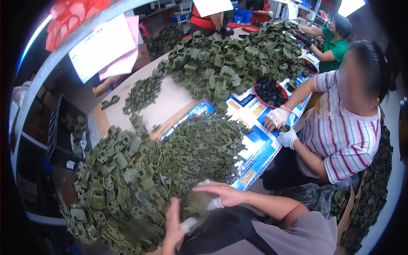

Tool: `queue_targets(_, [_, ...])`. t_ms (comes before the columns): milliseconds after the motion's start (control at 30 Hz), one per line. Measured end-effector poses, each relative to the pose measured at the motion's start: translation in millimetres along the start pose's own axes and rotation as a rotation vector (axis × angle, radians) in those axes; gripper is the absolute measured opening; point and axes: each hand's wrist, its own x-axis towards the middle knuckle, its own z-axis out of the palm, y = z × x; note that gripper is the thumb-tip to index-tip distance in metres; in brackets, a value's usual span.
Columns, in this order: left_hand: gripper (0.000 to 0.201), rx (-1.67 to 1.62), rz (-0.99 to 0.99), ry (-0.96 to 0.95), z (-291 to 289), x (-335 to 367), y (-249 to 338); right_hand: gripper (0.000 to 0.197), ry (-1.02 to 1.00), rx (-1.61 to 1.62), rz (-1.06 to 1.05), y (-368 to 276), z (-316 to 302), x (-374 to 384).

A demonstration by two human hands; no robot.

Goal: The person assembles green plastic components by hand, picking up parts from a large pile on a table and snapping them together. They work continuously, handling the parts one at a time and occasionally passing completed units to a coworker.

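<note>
Just in front of my body, at the near edge of the heaped table, a dark green plastic part [196,203] is between my two hands, smeared by motion. My left hand [172,223] grips its left side, fingers pointing up, with a white wrap on the thumb. From the right, my right hand [223,193] holds the part, its fingers over the top; white wraps show on this hand too. A heap of larger green plastic parts [121,170] lies left of my hands. Beyond them spreads a pile of smaller green pieces [199,142].
To the right, a co-worker in a striped shirt [340,127] with white gloves handles parts beside a red bowl of black pieces [270,92]. Another big green heap [225,63] covers the far table. A black crate [61,131] stands left; paper sheets [104,46] hang from a rail.
</note>
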Motion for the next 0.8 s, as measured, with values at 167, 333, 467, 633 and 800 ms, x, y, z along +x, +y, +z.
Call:
queue_targets(167, [0.111,-0.676,-0.208,0.175,-8,-11,28,0.059,0.193,0.441,0.091,2,16,-11])
queue_targets(333, [0.096,-0.531,-0.307,0.121,-1,-26,16,0.058,-0.077,0.407,0.083,10,1,-18])
queue_targets(467, [0.088,-0.285,-0.225,0.114,3,-38,3,0.053,-0.058,0.379,0.082,17,11,-23])
queue_targets(633, [0.114,-0.676,-0.285,0.208,8,-6,19,0.058,-0.162,0.189,0.052,41,-25,-8])
queue_targets(800, [0.092,-0.529,-0.262,0.426,-25,11,13,0.036,0.776,0.521,0.217,117,-185,63])
